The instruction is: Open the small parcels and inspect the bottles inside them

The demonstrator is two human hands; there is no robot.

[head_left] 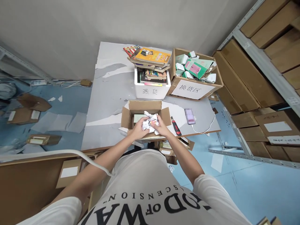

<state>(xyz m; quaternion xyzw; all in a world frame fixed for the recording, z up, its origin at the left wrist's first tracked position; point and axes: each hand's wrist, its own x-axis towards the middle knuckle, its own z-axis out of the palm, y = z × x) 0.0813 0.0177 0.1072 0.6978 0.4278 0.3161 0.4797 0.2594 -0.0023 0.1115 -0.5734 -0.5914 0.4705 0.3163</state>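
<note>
Light, even pressure from both sides should serve the crumpled paper (151, 122) best — squeezed too hard, it would likely lose its spring — so keep it loose, between the flaps (165, 116). It is at the near side of the open box (145, 104) on the desk (103, 106). The left hand (138, 128) and right hand (162, 127) grip it from opposite sides, fingers curled, forearms (119, 146) angled inward.
</note>
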